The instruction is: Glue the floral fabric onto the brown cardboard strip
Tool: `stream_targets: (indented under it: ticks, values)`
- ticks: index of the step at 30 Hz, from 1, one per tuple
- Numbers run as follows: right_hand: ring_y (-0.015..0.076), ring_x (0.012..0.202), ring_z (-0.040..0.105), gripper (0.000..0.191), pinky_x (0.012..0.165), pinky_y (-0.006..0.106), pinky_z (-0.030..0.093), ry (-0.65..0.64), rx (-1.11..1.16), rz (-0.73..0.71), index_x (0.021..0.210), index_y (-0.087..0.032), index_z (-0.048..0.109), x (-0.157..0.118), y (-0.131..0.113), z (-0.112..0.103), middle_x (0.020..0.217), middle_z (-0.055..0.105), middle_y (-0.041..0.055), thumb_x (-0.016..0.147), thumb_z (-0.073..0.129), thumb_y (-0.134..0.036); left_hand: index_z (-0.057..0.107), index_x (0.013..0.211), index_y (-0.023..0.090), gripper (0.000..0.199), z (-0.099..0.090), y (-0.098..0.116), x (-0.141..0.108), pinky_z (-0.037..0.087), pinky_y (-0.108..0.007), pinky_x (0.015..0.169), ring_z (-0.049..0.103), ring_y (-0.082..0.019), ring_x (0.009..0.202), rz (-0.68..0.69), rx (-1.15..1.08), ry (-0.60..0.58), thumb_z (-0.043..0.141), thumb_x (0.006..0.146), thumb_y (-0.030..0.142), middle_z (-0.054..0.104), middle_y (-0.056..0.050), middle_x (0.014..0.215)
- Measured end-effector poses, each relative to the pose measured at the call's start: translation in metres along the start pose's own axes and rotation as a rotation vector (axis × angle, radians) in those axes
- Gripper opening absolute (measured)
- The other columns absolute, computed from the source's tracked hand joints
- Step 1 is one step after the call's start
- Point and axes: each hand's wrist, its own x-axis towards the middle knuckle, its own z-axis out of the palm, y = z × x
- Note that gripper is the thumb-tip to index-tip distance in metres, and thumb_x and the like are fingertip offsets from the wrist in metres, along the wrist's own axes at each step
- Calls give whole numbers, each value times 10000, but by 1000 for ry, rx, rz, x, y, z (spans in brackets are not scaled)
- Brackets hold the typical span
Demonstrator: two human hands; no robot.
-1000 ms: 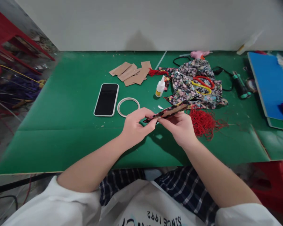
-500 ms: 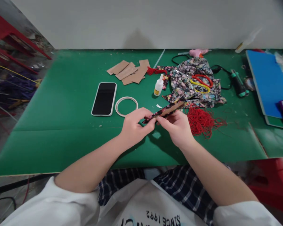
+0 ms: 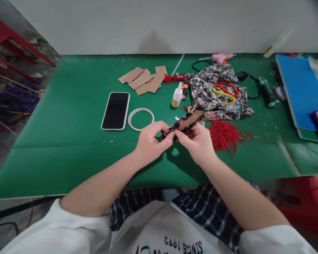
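A narrow brown cardboard strip edged with dark floral cloth [image 3: 188,122] is held at a slant above the green table [image 3: 69,155]. My left hand [image 3: 155,139] pinches its lower left end between thumb and fingers. On the other side, my right hand [image 3: 197,141] grips the near edge, thumb on top and fingers beneath, the two thumbs almost touching. Red threads [image 3: 225,137] lie in a tangled heap beside my right hand. A white glue bottle [image 3: 177,95] stands upright behind the strip, and a white ring [image 3: 131,121] lies left of it.
A phone [image 3: 116,111] and several cardboard pieces [image 3: 140,79] lie to the left and back. Floral cloth [image 3: 214,77] with red and yellow scissors [image 3: 225,92] on it spreads at the back right. Beyond are a pink glue gun [image 3: 221,58], a green-black tool [image 3: 268,92] and a blue board [image 3: 303,91].
The cloth-edged strip has tilted slightly, showing more of its brown face. Both hands keep their hold with little movement.
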Motion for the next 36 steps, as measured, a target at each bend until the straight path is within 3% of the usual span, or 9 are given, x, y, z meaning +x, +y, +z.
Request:
stream_targets:
  ticks: [11,21,29,36]
  values:
    - [124,619,619,115,562,253,520,-9,17,-29,745,-197,559,1,2,3,692,662,-10,649,619,-216,492,634,177,141,3,1,0,400,-230,564,505,-104,587,91,75,16,527,766,212,553,14,610]
    - [101,583,572,127,554,247,501,-74,112,26,779,-195,580,7,6,-5,680,645,-22,709,632,-287,464,642,174,187,0,-2,3,322,-183,452,380,-64,486,-193,-242,-59,553,770,277,414,55,556]
    - [119,689,598,113,631,256,504,-132,-54,-51,863,-197,581,7,-2,-7,761,646,-10,752,583,-214,606,773,144,137,-3,-7,6,422,-190,552,498,-78,578,-223,-328,-145,604,767,281,586,16,670]
    - [128,660,568,159,619,275,494,-75,-80,-52,913,-216,570,9,1,-10,768,632,-6,758,593,-240,639,815,135,190,-1,-6,8,472,-206,583,561,-95,617,-309,-429,-158,646,737,307,647,-7,728]
